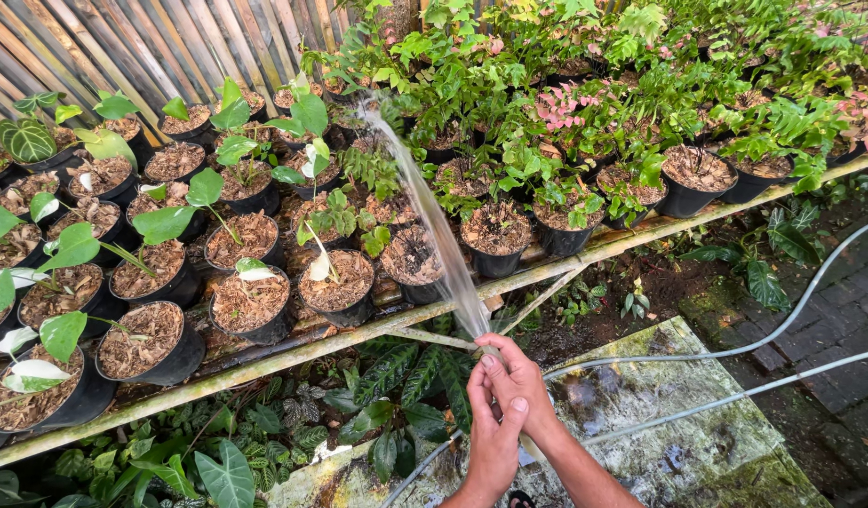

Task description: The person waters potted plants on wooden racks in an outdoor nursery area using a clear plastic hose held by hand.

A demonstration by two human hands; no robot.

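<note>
Left hand (495,440) and right hand (520,381) pressing together, both clamped around end of hose (735,350), thumb squeezing nozzle. Water jet (432,218) spraying up-left, over black pots (338,290) with green plants (471,85) standing on bamboo rack (264,365). Hose trailing right across mossy slab (678,452).

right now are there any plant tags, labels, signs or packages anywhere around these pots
None in view: no tags, labels, signs, packages or screens.
The black pots on the bamboo rack are plain and round, holding only brown husk and leafy plants.
Both hands, the left hand and the right hand, grip only a pale hose spraying water.
</note>
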